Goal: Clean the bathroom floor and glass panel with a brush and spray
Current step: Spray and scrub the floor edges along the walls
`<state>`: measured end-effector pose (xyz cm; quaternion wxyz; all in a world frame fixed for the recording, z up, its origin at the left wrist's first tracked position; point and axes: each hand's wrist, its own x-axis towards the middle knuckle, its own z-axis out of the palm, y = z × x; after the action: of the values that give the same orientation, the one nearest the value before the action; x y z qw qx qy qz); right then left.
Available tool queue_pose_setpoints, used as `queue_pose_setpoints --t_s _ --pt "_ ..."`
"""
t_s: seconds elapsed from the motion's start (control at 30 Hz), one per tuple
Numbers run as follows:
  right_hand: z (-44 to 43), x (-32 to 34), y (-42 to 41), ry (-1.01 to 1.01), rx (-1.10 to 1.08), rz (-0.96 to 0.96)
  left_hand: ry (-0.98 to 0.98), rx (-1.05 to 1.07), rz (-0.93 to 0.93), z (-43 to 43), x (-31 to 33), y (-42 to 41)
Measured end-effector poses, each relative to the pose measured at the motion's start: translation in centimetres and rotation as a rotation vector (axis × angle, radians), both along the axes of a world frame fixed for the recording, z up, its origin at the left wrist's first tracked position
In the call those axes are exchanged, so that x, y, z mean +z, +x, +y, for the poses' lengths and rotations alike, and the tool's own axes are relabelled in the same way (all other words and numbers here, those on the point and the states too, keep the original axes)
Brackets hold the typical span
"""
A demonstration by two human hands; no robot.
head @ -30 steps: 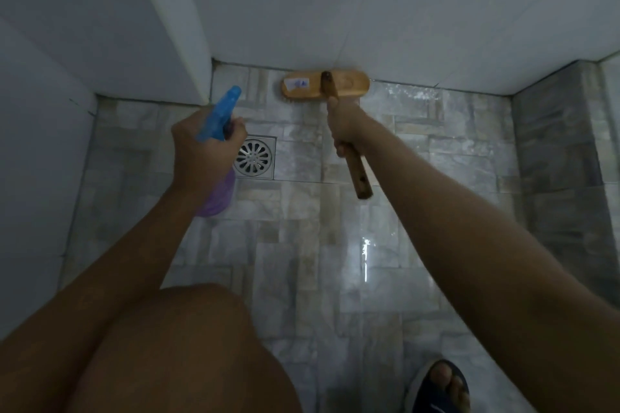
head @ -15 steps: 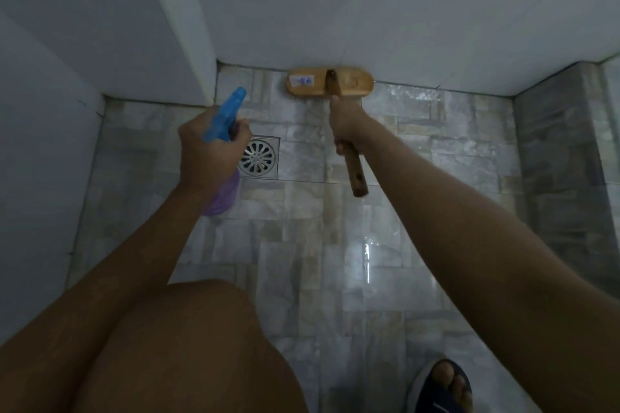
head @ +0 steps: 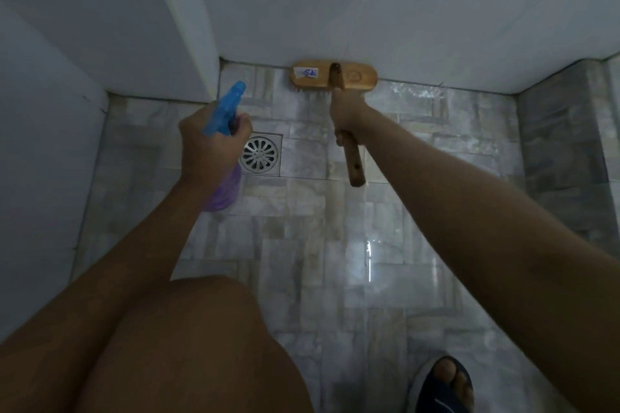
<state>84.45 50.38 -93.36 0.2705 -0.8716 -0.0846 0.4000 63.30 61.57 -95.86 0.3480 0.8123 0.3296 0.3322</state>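
Two tools going here, one per hand. The right hand (head: 349, 117) has its grip curled tight round the wooden handle of the scrub brush (head: 333, 75), about midway up, so the free end of the handle pokes back toward the person past the fist.

The brush head sits bristles-down on the floor tiles (head: 302, 245), with its far edge right up against the foot of the white wall (head: 369, 10). The head's long axis runs left to right along that joint. The handle crosses it at a right angle, pointing away from the body and leaning a touch left at the far end. That puts the head dead ahead of the right grip, with the wall blocking any further push. My guess is the next stroke has to go sideways along the joint or drag back.

The left hand (head: 208, 144) has its grip clamped round the neck of the spray bottle (head: 223, 111). The blue nozzle aims forward and up toward the wall corner, and the purple body hangs below the fist (can't tell if a finger's on the trigger). The bottle is held off the floor, just left of the floor drain (head: 260, 154), which lies between the two hands.
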Motion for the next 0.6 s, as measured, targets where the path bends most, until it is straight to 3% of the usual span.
queue_pose_setpoints --t_s 0.13,0.3,0.5,0.6 --pt "-6.7 -0.3 -6.6 -0.026 0.089 -0.062 -0.02 -0.027 0.031 -0.3 0.1 0.1" --pt "-16.5 0.0 -15.9 -0.15 0.065 0.106 0.0 -0.027 0.022 -0.4 0.3 -0.1" --pt "-8.9 0.0 -9.0 -0.065 0.107 0.039 -0.013 -0.026 0.026 -0.8 -0.1 -0.4" --pt "-2.6 -0.1 -3.9 0.018 0.012 0.095 -0.063 -0.049 0.037 -1.0 0.4 -0.2"
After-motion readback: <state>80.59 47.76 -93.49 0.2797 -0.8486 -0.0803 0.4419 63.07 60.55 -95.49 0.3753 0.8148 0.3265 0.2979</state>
